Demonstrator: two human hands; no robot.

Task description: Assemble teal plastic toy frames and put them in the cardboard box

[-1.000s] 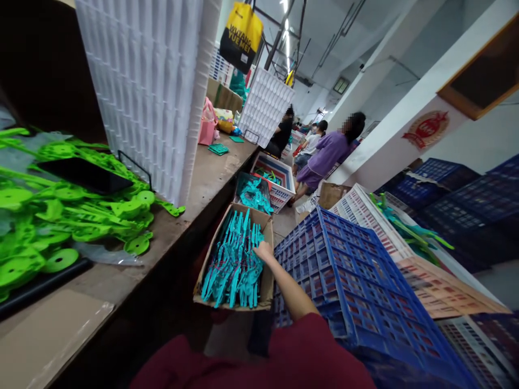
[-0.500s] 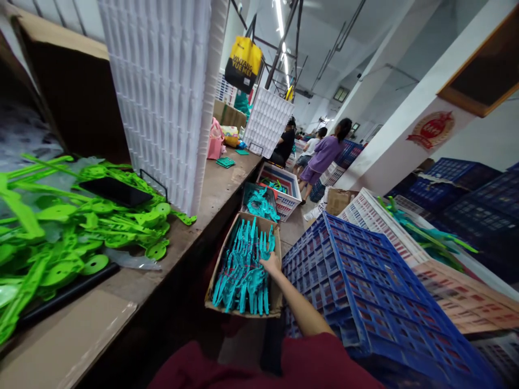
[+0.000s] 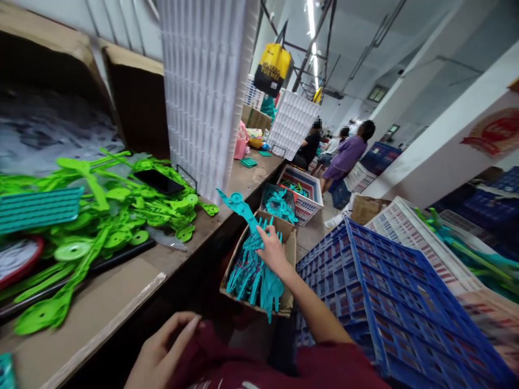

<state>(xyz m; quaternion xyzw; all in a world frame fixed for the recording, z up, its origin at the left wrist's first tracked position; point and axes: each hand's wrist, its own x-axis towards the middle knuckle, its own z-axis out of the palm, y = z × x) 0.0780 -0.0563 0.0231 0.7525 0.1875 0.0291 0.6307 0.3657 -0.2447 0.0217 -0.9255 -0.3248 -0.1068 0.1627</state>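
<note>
My right hand (image 3: 272, 251) is closed around a long teal plastic piece (image 3: 243, 209) with a round disc near its end, which points up and left. Other teal plastic (image 3: 272, 294) hangs below the hand; whether it is gripped too I cannot tell. Right under it stands a cardboard box (image 3: 288, 229) packed with similar teal pieces. Low in the view, close to my maroon shirt, is my left hand (image 3: 162, 351). Its thumb and finger meet at the tips, with nothing visible between them.
Left, a workbench (image 3: 133, 281) carries heaped green plastic pieces (image 3: 97, 210), a black phone (image 3: 159, 182) and an upright white ribbed panel (image 3: 203, 92). A blue crate (image 3: 389, 292) stands close on the right. Beyond the box are a white crate (image 3: 310, 208) and several people (image 3: 344, 154).
My right hand has lifted a teal piece up out of the box. My left hand has come into view at the bottom. The view has turned left.
</note>
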